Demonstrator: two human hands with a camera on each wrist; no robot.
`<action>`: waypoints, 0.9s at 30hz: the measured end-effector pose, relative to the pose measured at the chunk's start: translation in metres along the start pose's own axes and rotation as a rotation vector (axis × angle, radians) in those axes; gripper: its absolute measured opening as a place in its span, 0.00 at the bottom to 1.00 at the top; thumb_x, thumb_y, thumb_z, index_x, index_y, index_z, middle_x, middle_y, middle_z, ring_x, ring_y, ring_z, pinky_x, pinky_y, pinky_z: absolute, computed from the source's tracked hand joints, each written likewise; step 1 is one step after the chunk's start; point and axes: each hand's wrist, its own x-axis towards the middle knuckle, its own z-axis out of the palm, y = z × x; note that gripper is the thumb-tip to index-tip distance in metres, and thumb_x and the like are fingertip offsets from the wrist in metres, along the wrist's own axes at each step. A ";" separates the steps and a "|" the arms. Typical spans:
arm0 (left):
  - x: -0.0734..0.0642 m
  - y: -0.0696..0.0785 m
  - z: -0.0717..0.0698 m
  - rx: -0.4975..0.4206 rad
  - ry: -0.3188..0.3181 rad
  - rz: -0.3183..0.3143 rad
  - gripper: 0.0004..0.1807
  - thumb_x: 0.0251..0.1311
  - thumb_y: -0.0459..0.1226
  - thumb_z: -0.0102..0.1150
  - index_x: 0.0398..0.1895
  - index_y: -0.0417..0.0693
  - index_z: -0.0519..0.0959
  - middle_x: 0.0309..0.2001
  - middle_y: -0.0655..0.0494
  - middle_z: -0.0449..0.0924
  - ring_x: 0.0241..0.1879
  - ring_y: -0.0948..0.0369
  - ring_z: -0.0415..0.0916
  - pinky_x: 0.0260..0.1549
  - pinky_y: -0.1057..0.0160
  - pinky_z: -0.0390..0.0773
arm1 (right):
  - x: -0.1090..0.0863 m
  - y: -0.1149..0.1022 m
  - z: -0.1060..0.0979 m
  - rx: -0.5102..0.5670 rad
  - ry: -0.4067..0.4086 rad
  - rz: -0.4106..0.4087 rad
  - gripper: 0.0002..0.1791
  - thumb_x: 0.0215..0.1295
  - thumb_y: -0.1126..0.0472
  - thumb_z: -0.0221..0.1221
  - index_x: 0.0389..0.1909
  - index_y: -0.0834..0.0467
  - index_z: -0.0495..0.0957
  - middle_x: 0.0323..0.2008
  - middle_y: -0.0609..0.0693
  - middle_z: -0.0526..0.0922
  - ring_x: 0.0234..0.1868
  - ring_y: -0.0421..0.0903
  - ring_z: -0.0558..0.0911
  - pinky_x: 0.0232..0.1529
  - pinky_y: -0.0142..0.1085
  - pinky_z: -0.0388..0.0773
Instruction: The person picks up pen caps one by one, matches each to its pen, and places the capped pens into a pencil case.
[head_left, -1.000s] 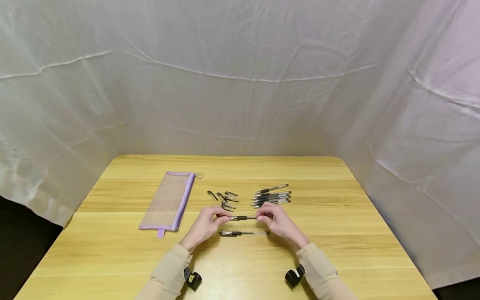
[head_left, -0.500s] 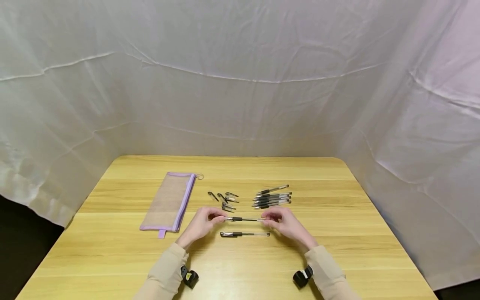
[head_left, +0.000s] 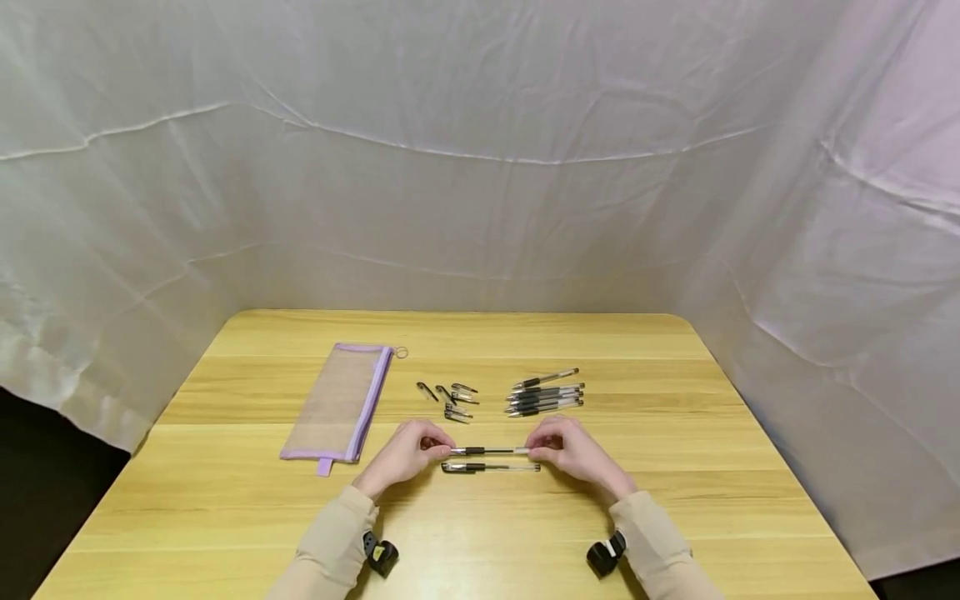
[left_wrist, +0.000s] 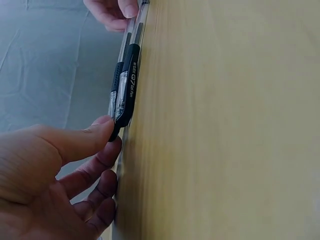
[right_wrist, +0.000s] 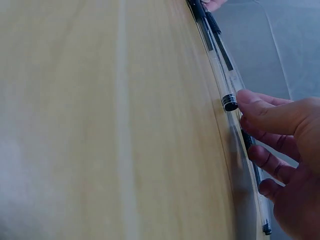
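A clear gel pen with a black grip (head_left: 480, 451) lies level between my two hands. My left hand (head_left: 408, 454) pinches its capped end between thumb and index finger. At the tail end, my right hand (head_left: 573, 450) pinches it with thumb and fingertips. A second capped gel pen (head_left: 498, 468) lies parallel on the table, just on the near side of the held one. In the left wrist view the black grip of this second pen (left_wrist: 131, 82) shows in front of the held pen. Both ends of the held pen are partly hidden by fingers.
Beyond my hands lie several loose black pen caps (head_left: 463, 399), left of several uncapped pens (head_left: 547, 406) grouped together. A mesh zip pouch with purple edges (head_left: 333, 404) lies flat on the left of the wooden table (head_left: 645, 383). Pale cloth (head_left: 480, 217) hangs behind.
My right hand has slid rightward to the pen's tail, and my left hand has shifted slightly left. Both hands then brought the pen nearer to me, close beside the second pen.
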 end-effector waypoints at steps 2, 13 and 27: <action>0.000 0.000 0.000 -0.002 0.004 0.001 0.04 0.62 0.33 0.65 0.37 0.44 0.88 0.36 0.53 0.86 0.35 0.64 0.77 0.37 0.70 0.76 | 0.000 0.001 0.000 -0.012 -0.001 0.000 0.03 0.60 0.62 0.69 0.35 0.54 0.87 0.33 0.46 0.86 0.35 0.34 0.74 0.38 0.29 0.73; 0.000 0.001 -0.001 -0.019 0.001 -0.007 0.03 0.61 0.32 0.66 0.36 0.43 0.88 0.35 0.53 0.86 0.34 0.64 0.77 0.36 0.71 0.76 | 0.000 0.002 0.000 -0.029 -0.014 0.033 0.03 0.60 0.61 0.69 0.35 0.54 0.86 0.32 0.45 0.85 0.36 0.36 0.75 0.40 0.31 0.73; 0.000 0.001 -0.001 -0.028 -0.004 -0.008 0.04 0.61 0.32 0.66 0.37 0.42 0.88 0.35 0.52 0.86 0.34 0.63 0.78 0.36 0.71 0.76 | -0.001 0.005 0.000 -0.025 -0.008 0.011 0.03 0.61 0.61 0.69 0.35 0.54 0.86 0.33 0.45 0.85 0.36 0.36 0.76 0.41 0.31 0.75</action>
